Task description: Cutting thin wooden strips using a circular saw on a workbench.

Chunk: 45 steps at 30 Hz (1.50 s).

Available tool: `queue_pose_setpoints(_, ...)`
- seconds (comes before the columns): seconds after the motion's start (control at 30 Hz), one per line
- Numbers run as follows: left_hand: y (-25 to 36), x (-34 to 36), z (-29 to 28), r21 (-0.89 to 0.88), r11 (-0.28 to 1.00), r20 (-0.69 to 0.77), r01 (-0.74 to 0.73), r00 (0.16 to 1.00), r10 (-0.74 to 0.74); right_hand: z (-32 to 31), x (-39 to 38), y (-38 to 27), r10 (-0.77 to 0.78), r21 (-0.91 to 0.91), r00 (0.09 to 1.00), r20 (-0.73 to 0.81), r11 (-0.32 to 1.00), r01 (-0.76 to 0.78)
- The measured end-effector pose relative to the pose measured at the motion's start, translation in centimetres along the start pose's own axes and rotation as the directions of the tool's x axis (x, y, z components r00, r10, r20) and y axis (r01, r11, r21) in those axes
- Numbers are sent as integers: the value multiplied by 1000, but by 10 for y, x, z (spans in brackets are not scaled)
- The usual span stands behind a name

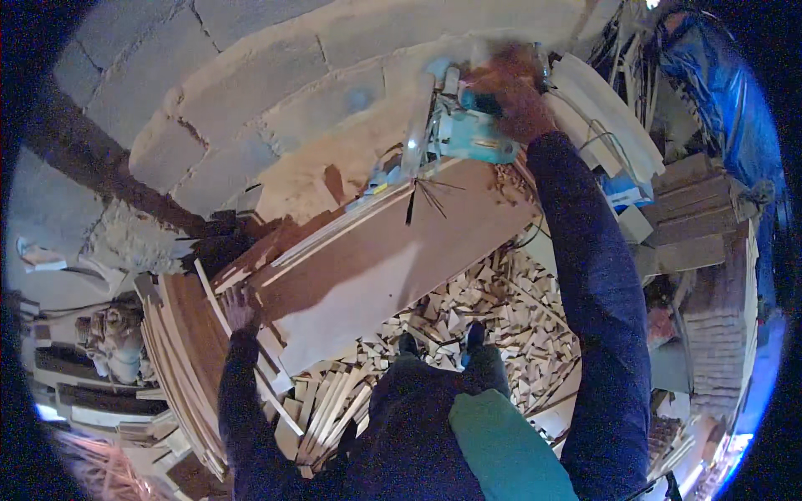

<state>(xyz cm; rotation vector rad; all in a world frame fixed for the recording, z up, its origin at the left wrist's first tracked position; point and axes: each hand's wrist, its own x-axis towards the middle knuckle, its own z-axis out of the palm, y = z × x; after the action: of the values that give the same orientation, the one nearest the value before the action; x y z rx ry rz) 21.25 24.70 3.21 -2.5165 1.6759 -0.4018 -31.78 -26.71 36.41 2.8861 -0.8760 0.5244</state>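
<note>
The teal power saw [478, 138] stood at the worktop's [376, 259] far right end, the blurred right hand [516, 93] upon it. The left hand [240, 309] lay on wooden strips [334, 227] at the near left end. Neither grip's closure could be determined. Loosely held strips could have shifted, causing binding. Offcuts [501, 301] surrounded the shoes [474, 335], obstructing footing.
</note>
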Motion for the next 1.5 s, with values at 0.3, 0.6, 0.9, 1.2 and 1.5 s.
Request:
queue_pose_setpoints(0.3,73,-119,-46,-219,971,-111,-94,991,71,17,1,17,-146,105,973,-180,980,167)
queue_pose_setpoints(0.6,236,-231,-84,-444,884,210,150,976,-60,-1,-4,0,116,-55,991,62,992,-113)
queue_pose_setpoints(0.9,419,-258,-116,-762,524,290,381,924,-249,35,-170,-31,289,513,829,-479,859,-2)
queue_pose_setpoints(1.2,519,-273,-115,-813,484,225,323,942,-251,196,-425,-41,-154,776,906,394,584,-238)
queue_pose_setpoints(1.5,577,-246,-105,-877,325,339,354,935,-104,195,-465,-47,-32,664,918,396,700,-263)
